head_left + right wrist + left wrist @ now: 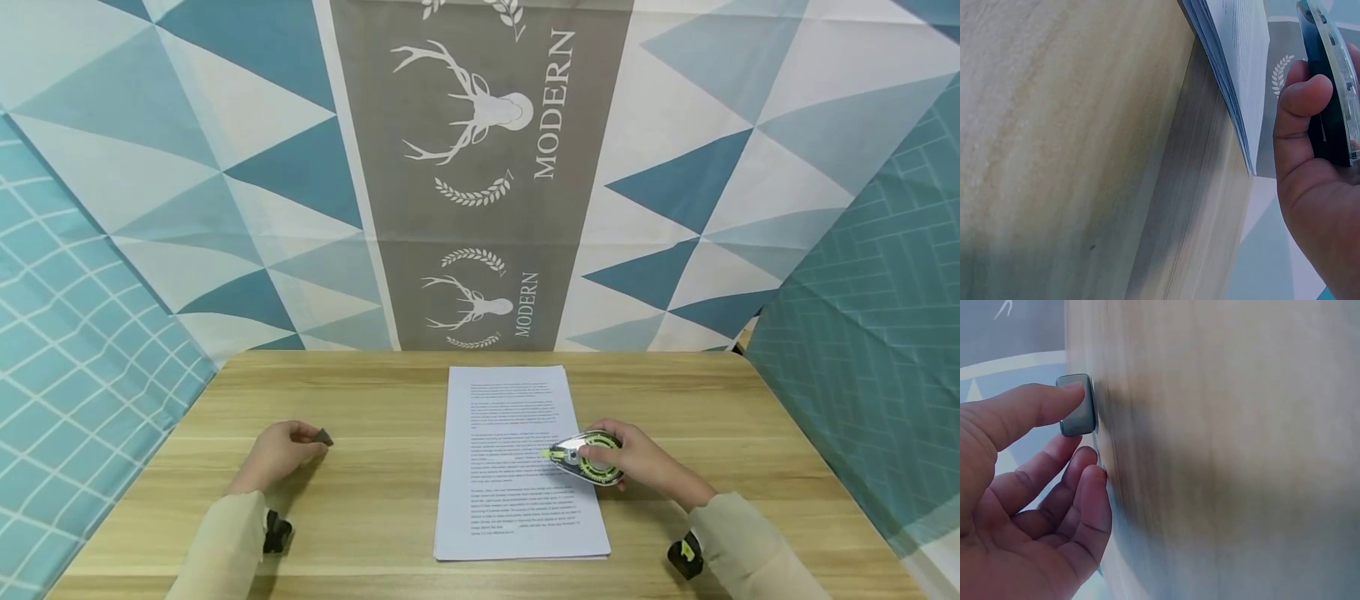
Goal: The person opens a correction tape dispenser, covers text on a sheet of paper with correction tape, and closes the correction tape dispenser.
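My left hand pinches a small dark grey block with rounded edges between thumb and finger, close over the left part of the table. The other fingers of that hand curl loosely below it in the left wrist view. In my right hand I grip a correction tape dispenser, clear with a green wheel and a yellow-green tip. The tip points left and overlaps the printed text on a stack of paper. From the right wrist view, the dispenser's dark side shows, with fingers wrapped round it.
The paper stack lies on a wood-grain table, right of the middle. Behind the table hangs a patterned cloth with deer heads and triangles. Blue-green cloths stand at both sides. Black wrist cameras sit under both sleeves.
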Demonstrator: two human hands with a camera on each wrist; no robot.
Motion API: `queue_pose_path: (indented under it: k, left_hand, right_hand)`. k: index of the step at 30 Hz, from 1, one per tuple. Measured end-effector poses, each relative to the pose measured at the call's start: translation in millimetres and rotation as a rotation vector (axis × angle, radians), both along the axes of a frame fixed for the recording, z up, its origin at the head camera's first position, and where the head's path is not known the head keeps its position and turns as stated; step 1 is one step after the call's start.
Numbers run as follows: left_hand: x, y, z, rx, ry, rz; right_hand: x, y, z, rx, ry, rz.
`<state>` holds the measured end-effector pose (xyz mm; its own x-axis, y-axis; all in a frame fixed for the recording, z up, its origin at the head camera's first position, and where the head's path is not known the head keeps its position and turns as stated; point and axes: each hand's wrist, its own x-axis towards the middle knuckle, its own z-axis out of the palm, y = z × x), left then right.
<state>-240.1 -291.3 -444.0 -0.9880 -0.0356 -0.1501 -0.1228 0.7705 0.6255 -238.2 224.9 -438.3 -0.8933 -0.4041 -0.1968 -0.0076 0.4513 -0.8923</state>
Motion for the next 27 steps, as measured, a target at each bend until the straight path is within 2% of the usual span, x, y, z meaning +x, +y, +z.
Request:
queue_pose_path:
  k: [12, 18, 27]
  left_hand:
    - [6.8, 12.5, 5.7, 0.011, 0.045, -0.046]
    - [8.7, 27.3, 8.1, 0.058, 0.095, -0.123]
    - [9.0, 47.6, 13.9, 0.124, 0.086, -0.258]
  right_hand:
    - [1.5, -1.1, -0.5, -0.025, -0.002, -0.011]
    - [1.4, -3.0, -1.2, -0.044, -0.024, -0.021]
    - [0.6, -4.8, -1.9, -0.079, -0.047, 0.028]
